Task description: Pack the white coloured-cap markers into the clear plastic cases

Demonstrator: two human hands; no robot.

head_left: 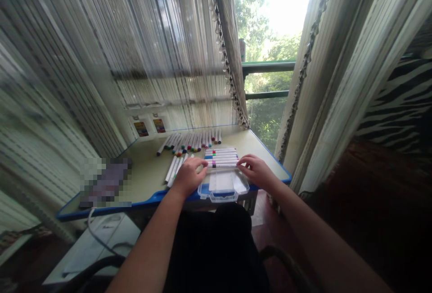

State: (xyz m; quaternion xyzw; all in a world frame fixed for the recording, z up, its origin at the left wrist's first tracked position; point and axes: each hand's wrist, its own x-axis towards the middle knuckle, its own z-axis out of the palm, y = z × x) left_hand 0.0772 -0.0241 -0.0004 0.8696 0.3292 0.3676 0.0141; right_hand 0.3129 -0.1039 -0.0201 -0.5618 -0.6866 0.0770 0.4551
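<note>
In front of me a clear plastic case (223, 195) lies open at the desk's near edge, its front part with the handle extending past the edge. White markers (225, 156) with coloured bands lie side by side across its far part. My left hand (190, 175) is closed at the left end of the nearest marker (225, 165), which has a dark purple band. At that marker's right end my right hand (255, 168) is closed too, thumb and finger together. Several loose markers (172, 170) lie just left of my left hand, partly hidden by it.
Many more loose markers (191, 141) lie in a row toward the back of the desk (148, 162). Two hang-tab packages (141, 128) stand at the back left. A blurred-out purplish object (107, 182) lies on the left, a cable (90, 225) below it. Curtains (175, 59) hang behind.
</note>
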